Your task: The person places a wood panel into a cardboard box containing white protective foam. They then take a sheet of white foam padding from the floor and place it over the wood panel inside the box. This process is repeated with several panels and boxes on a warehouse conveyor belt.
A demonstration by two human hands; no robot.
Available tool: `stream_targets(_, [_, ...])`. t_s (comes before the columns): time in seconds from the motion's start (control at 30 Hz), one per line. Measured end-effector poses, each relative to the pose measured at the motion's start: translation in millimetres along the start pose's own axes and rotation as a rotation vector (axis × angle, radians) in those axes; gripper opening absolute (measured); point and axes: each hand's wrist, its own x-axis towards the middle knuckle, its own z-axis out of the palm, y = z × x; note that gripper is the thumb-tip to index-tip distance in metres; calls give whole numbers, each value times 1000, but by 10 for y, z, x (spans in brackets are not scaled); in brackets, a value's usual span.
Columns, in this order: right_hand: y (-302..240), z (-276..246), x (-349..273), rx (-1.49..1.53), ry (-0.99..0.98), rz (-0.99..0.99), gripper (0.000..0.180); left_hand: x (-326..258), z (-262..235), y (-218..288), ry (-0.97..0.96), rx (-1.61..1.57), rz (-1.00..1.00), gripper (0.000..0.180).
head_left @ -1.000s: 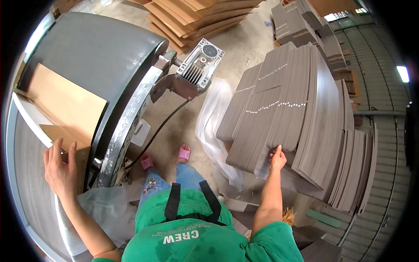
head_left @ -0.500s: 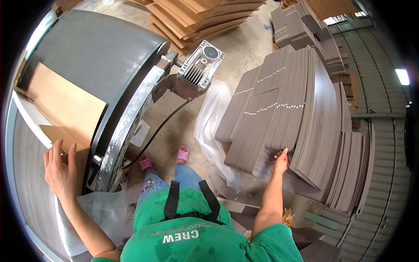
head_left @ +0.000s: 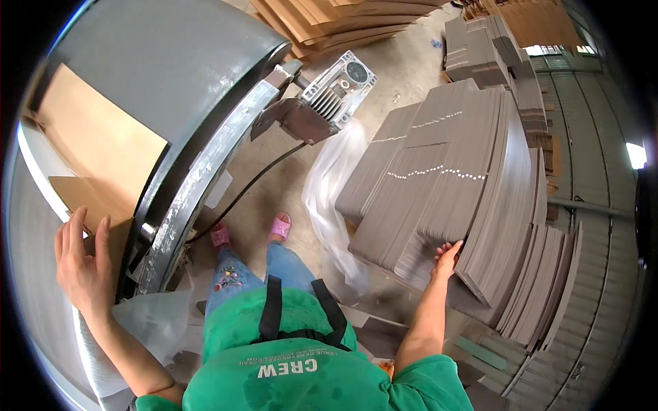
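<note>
On the left, my left hand has its fingers up and apart beside the raised flap of a brown cardboard piece. That cardboard lies on the dark belt of a conveyor; whether the fingertips touch the flap I cannot tell. Out to the right, my right hand reaches to the near edge of a big stack of flat grey-brown cardboard sheets. Its fingers are loosely spread against the sheet edges, and no single sheet is seen lifted in them.
A metal motor with a gearbox juts from the conveyor's side frame, and a black cable runs down from it. Clear plastic film lies on the floor by the stack. Brown cardboard is piled at the back.
My right hand has loosened from a pinch at the stack's edge and shifted slightly right and down. The left hand has moved a little left and down. The view has shifted slightly.
</note>
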Motion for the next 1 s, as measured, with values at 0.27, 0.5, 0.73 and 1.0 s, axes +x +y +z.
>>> stream_targets(0.27, [-159,139,-142,36,-9,33,60,12,-6,-59,14,-13,-44,29])
stream_targets(0.5, [-419,402,-312,340,94,74,68,48,20,-85,34,14,16,24])
stream_targets(0.73, [-421,275,-433,533,-20,108,71,15,-99,-39,6,-102,-13,23])
stream_targets(1.0, [7,845,-1491,-242,-715,-458,40,-136,-246,-235,40,-225,25,29])
